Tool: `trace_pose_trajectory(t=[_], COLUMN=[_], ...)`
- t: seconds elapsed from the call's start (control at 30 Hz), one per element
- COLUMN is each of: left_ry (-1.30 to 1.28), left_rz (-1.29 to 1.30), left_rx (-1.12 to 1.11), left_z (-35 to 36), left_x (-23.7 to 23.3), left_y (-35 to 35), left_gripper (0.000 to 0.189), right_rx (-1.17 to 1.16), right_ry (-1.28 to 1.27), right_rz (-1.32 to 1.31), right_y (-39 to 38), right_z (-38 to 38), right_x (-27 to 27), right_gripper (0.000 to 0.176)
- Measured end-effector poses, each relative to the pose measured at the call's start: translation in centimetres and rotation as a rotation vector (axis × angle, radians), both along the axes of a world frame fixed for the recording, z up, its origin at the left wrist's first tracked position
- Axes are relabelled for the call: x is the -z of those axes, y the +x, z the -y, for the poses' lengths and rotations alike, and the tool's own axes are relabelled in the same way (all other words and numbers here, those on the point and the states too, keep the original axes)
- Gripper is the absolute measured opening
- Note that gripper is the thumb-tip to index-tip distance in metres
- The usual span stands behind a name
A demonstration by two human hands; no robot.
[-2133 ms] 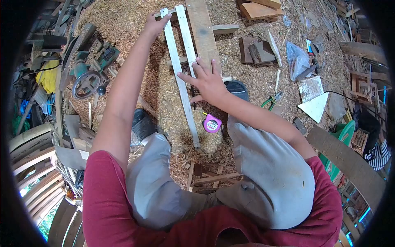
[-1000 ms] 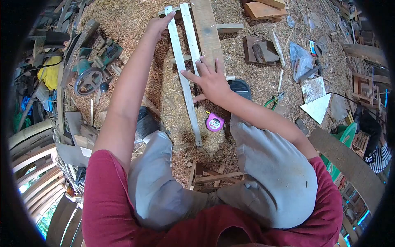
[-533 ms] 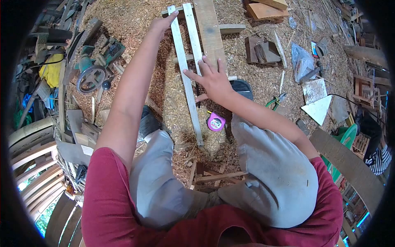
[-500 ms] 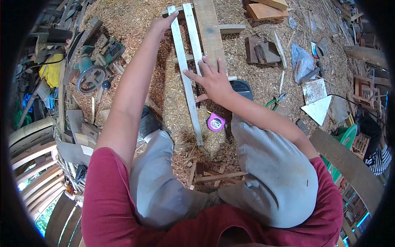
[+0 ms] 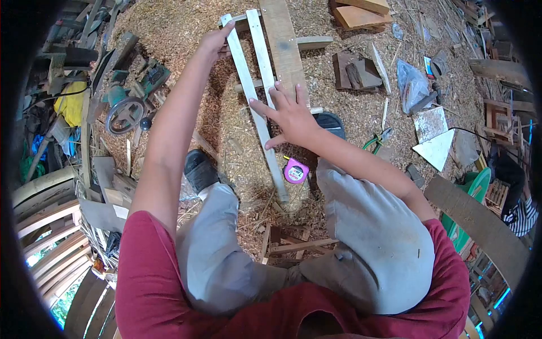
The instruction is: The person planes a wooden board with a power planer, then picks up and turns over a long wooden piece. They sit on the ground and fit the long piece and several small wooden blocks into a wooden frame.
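Observation:
My left hand point(image 5: 217, 43) grips the far end of a long pale wooden strip point(image 5: 246, 85), its thumb on top and its fingers at the left edge. My right hand point(image 5: 292, 117) lies spread, touching that strip and the second pale strip point(image 5: 261, 51) beside it. To their right runs a wide wooden board point(image 5: 282, 45). Short crosspieces point(image 5: 315, 42) show under the board and strips. A pink tape measure point(image 5: 295, 170) lies near the strip's near end, a bit of yellow tape showing.
Green-handled pliers point(image 5: 377, 140) and a plastic bag point(image 5: 412, 85) lie on the shavings at the right. A handwheel machine point(image 5: 126, 115) stands at the left. Wood blocks point(image 5: 361, 16) are at the far right. Beyond a curved board point(image 5: 477, 226), part of another person point(image 5: 511, 175) shows.
The far end of the long strip has shifted slightly left with my left hand, and its near end slightly right. My right hand stays spread over the strips.

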State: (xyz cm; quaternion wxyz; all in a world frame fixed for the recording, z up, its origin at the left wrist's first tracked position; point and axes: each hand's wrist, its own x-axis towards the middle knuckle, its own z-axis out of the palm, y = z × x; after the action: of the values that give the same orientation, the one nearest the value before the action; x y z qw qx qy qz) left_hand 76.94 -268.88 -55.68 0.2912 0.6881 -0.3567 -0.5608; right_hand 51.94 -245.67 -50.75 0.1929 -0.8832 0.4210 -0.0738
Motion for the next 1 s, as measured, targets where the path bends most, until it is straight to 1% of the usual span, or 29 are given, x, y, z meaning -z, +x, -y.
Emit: trace_pose_trajectory(t=[0.07, 0.13, 0.23, 0.3, 0.33, 0.43, 0.53, 0.57, 0.67, 0.7, 0.73, 0.77, 0.8, 0.83, 0.87, 0.9, 0.97, 1.0], left_ry=[-0.020, -0.040, -0.059, -0.079, -0.109, -0.173, -0.153, -0.189, -0.241, -0.189, -0.105, -0.070, -0.032, -0.010, 0.011, -0.079, -0.202, -0.262], left_rz=[-0.032, -0.066, -0.081, -0.074, -0.074, -0.101, -0.070, -0.049, -0.219, -0.089, 0.039, 0.132, 0.225, 0.155, 0.085, 0.236, 0.152, 0.112], left_rx=[-0.028, -0.044, 0.049, 0.113, 0.110, 0.072, -0.002, 0.000, -0.135, -0.057, 0.029, 0.132, 0.236, 0.229, 0.223, 0.459, 0.467, 0.470], left_z=[0.1, 0.0, 0.6, 0.8, 0.8, 0.8, 1.5, 1.2, -1.2, -2.7, -3.0, -3.9, -5.6, -7.4, -8.9, -9.5, -9.1, -9.0], left_x=[-0.2, -1.7, -3.6, -4.9, -5.6, -7.4, -8.0, -7.8, -8.2, -8.9, -7.1, -5.0, -4.2, -3.5, -3.0, -4.4, 0.4, 2.1], left_y=[0.5, 0.5, 0.3, -0.1, -0.6, -2.6, -4.1, -4.9, -7.5, -8.3, -8.0, -7.9, -8.0, -8.7, -9.3, -9.4, -8.9, -8.5], left_gripper=[0.052, 0.050, 0.055, 0.060, 0.061, 0.062, 0.062, 0.068, 0.077, 0.082, 0.083, 0.079, 0.076, 0.070, 0.065, 0.056, 0.053, 0.051], right_rx=[0.022, 0.064, 0.146, 0.136, 0.130, 0.198, 0.435, 0.516, 0.658, 0.733, 0.763, 0.822, 0.883, 0.919, 0.960, 0.977, 0.988, 1.033], right_ry=[0.072, 0.140, 0.082, 0.060, 0.051, 0.424, 0.916, 0.897, 0.830, 0.771, 0.766, 0.739, 0.713, 0.709, 0.639, 0.593, 0.548, 0.492], right_rz=[0.089, 0.177, 0.304, 0.360, 0.389, 0.759, 1.132, 1.033, 1.153, 1.183, 1.229, 1.217, 1.204, 1.195, 1.187, 1.189, 1.178, 1.184], right_y=[-0.3, -0.7, -1.0, -1.4, -1.6, -1.0, -0.8, -1.2, -2.5, -2.9, -3.3, -3.8, -4.4, -5.1, -5.6, -6.1, -7.2, -7.3], right_z=[0.3, 0.5, 0.7, 0.8, 0.7, 0.1, -0.8, -0.6, -0.1, 0.1, 0.8, 1.5, 2.3, 2.9, 3.5, 4.0, 5.0, 5.3], right_x=[-0.2, -0.5, -0.7, -0.9, -1.0, -0.5, -1.4, -0.7, 1.2, 0.3, -0.5, -0.6, -0.5, -0.8, -0.9, -0.6, -0.5, -0.4], right_gripper=[0.115, 0.110, 0.106, 0.103, 0.101, 0.086, 0.076, 0.062, 0.059, 0.054, 0.049, 0.047, 0.044, 0.041, 0.035, 0.033, 0.028, 0.022])
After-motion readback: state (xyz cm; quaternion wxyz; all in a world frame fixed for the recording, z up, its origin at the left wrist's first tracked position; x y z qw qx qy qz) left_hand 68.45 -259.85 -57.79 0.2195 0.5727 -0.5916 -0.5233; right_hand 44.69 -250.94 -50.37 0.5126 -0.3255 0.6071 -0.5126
